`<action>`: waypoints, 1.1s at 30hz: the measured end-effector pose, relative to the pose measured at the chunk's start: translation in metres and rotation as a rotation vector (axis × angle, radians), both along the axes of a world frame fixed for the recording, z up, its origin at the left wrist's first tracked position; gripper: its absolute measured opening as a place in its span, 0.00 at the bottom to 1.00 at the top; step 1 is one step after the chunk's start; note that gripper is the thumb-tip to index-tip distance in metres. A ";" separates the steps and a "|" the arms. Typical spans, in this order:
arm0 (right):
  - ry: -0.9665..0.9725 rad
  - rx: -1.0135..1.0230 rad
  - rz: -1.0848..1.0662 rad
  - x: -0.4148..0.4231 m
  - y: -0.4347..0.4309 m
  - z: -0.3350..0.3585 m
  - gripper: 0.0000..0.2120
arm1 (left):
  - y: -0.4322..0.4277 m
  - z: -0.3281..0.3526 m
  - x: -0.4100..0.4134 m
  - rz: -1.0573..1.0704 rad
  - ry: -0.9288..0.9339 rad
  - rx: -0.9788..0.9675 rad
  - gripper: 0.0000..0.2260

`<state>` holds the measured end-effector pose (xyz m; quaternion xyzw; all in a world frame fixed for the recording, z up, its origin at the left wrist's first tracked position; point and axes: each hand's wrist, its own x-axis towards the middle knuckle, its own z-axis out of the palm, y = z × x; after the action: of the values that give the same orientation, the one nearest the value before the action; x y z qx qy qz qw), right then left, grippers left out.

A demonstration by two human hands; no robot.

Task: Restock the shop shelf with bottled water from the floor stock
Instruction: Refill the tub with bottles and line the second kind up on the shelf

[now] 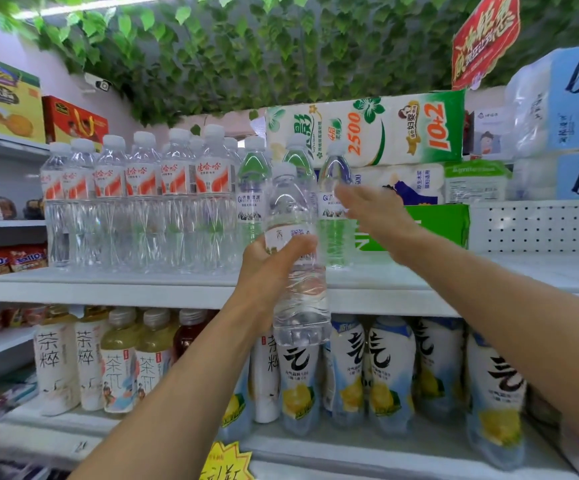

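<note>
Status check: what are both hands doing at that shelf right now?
Left hand gripping water bottle, raised at shelf. Right hand open, touching shelved bottle. Nothing blocking.

A clear water bottle with a white cap and a pale label is upright in the air, just in front of the white shelf. On that shelf stand three like bottles with white-and-blue labels, upright and close together, beside a row of red-labelled water bottles on their left.
</note>
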<state>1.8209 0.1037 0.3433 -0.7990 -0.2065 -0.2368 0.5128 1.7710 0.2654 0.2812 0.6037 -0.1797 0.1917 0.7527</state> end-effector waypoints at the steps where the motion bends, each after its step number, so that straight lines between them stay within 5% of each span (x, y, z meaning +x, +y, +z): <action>1: 0.039 0.026 0.115 -0.014 0.002 0.008 0.27 | -0.003 -0.001 -0.003 -0.027 -0.004 0.017 0.09; 7: 0.245 0.161 0.512 -0.032 -0.005 0.029 0.14 | -0.023 -0.006 -0.005 -0.656 0.141 0.038 0.37; 11: 0.204 0.139 0.453 -0.034 -0.013 0.030 0.15 | -0.028 -0.005 0.000 -0.766 0.060 0.030 0.32; 15: 0.014 0.178 0.140 -0.051 -0.009 0.043 0.20 | -0.033 0.000 -0.006 -0.382 0.006 0.211 0.39; 18: -0.050 0.184 0.011 -0.058 -0.005 0.051 0.24 | -0.037 -0.002 -0.014 -0.060 -0.085 0.399 0.36; 23: -0.079 0.139 -0.078 -0.065 -0.005 0.057 0.24 | -0.042 0.003 -0.008 -0.032 -0.097 0.333 0.43; 30: -0.161 0.232 -0.069 -0.058 -0.007 0.067 0.20 | -0.046 0.013 -0.003 0.029 -0.224 0.379 0.23; 33: -0.206 0.215 -0.076 -0.047 -0.005 0.074 0.15 | -0.021 0.002 0.023 0.406 -0.373 0.442 0.16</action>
<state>1.7742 0.0986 0.4177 -0.7180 -0.2012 -0.3577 0.5622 1.7938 0.2439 0.2835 0.7300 -0.2277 0.4008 0.5046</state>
